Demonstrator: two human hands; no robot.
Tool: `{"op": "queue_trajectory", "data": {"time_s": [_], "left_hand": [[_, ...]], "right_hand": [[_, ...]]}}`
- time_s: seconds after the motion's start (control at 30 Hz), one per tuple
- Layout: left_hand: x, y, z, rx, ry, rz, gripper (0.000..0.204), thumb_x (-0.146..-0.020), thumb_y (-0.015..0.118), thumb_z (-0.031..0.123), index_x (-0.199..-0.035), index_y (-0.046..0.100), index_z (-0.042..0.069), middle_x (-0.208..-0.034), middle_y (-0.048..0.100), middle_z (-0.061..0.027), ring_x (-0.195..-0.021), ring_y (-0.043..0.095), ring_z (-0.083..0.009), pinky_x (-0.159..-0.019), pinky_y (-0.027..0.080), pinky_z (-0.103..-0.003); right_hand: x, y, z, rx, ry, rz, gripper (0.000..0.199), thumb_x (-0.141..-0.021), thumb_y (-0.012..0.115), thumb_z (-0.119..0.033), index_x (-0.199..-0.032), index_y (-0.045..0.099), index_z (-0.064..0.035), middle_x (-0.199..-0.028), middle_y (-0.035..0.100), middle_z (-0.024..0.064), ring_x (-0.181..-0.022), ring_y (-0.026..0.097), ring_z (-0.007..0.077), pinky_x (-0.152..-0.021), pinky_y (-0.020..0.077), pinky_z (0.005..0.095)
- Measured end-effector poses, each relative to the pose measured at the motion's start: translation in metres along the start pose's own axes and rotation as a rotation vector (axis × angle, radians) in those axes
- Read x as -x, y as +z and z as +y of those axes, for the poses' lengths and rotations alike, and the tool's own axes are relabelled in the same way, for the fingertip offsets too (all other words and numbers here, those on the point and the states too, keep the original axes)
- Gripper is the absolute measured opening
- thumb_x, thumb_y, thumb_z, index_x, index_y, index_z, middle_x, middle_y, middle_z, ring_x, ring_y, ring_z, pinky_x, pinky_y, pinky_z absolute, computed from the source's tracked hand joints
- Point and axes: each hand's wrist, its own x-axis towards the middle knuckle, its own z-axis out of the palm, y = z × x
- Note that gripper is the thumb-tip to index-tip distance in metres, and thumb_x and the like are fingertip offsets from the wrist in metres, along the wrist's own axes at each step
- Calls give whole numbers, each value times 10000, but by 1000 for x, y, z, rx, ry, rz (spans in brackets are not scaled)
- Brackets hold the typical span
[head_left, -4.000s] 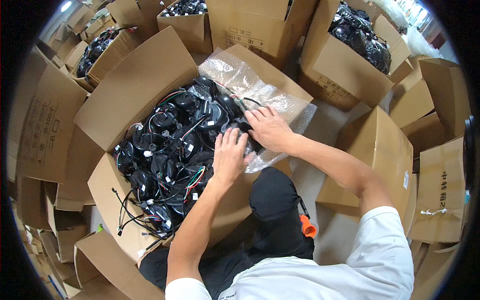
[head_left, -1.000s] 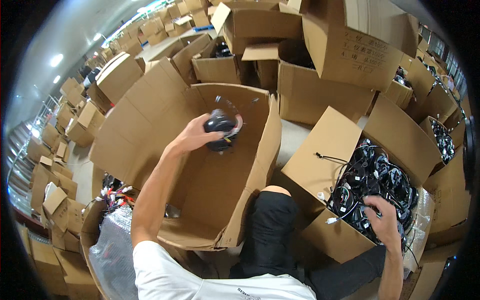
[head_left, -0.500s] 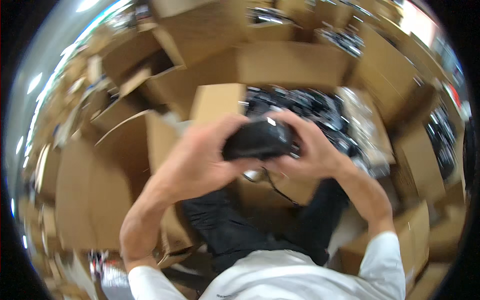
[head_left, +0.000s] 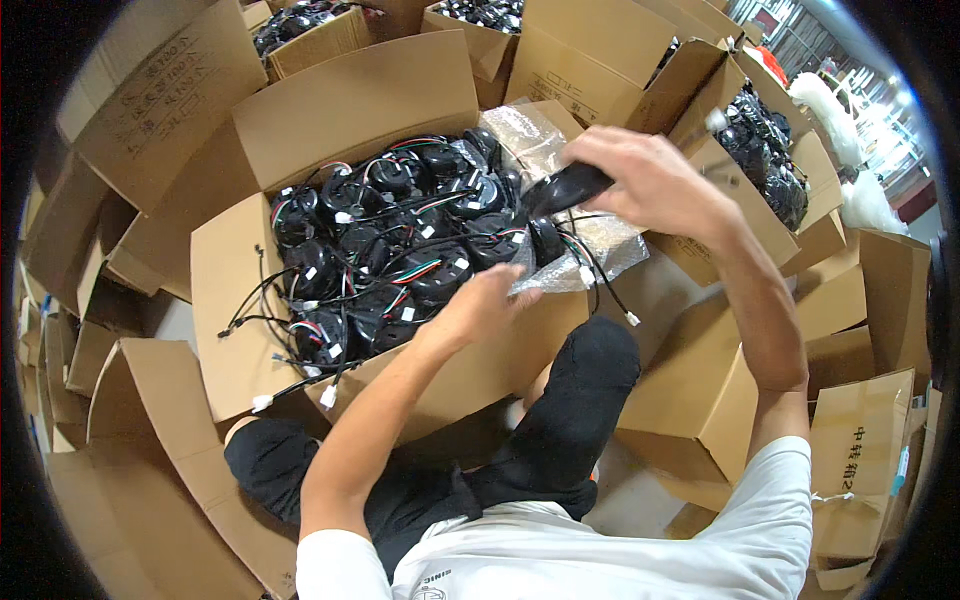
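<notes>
My right hand [head_left: 650,180] grips a smooth black rounded housing [head_left: 568,188] above the right side of an open cardboard box [head_left: 235,290]. Several similar round black housings [head_left: 385,240] with wires and white connectors are packed inside the box. My left hand [head_left: 487,303] is at the box's near right side, its fingertips closed on the edge of clear bubble wrap [head_left: 600,255]. Part of that wrap lies beneath the housing in my right hand. Black leads with a white connector [head_left: 632,319] hang over the box's right edge.
Open cartons surround me, including a tall one [head_left: 165,110] at the far left. Another carton at the right holds black bagged parts [head_left: 765,150]. A closed taped carton [head_left: 855,460] stands at the lower right. My bent knees [head_left: 590,370] are close to the box.
Both hands were together around a black housing; now they are apart, with my right hand holding it. My left hand has dropped to the bubble wrap. The view has swung, showing the box farther left.
</notes>
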Motion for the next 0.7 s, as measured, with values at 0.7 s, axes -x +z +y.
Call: {"op": "queue_trajectory", "data": {"time_s": [0.7], "left_hand": [[26,63,-17,-427,257,386,340,-837,661,121,-1140,628,-28,-1062,652,-145,-889,647,-264,-777,516,-377]], "right_hand": [[-27,165,40,-238,30,-115,739,-948,569,-555,-1342,510,66,-1338,548,291,-1248,541,428,-1069,420,484]]}}
